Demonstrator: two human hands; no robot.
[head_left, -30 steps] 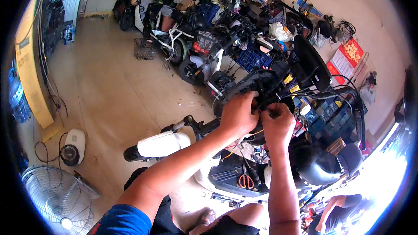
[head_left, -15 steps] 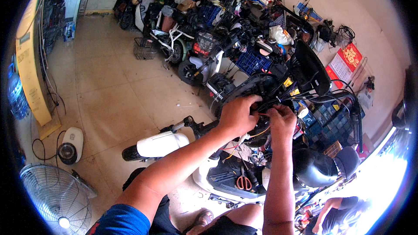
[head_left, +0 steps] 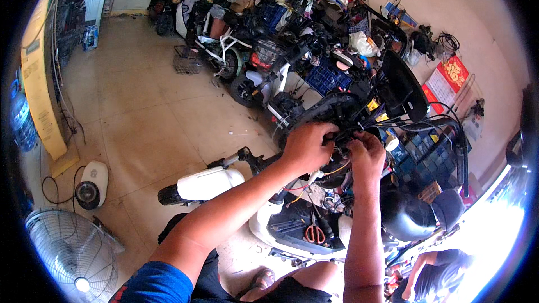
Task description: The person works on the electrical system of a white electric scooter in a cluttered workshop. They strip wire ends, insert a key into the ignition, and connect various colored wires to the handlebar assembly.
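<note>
A white electric scooter (head_left: pixel 264 213) is seen below the two hands, with its front wheel (head_left: pixel 171 195) far to the left of them and its open footboard compartment directly under them. Its black handlebar housing (head_left: pixel 331 109) is located just above the hands, and a black mirror-like panel (head_left: pixel 401 87) is placed up and to the right of them. A round dark helmet (head_left: pixel 407 213) is found below and to the right of the right hand.

The left hand (head_left: pixel 306 146) is curled, and its fingers are pressed together on a bundle of wires (head_left: pixel 339 140) under the housing. The right hand (head_left: pixel 365 154) is brought close beside it, almost touching, and its fingertips are pinched on the same bundle. Whether a tool is also held cannot be told, because the fingers cover that place.

Thin red and yellow wires (head_left: pixel 303 188) are hung down below the left hand. Orange-handled scissors (head_left: pixel 315 233) are laid in the compartment, well under both hands.
</note>
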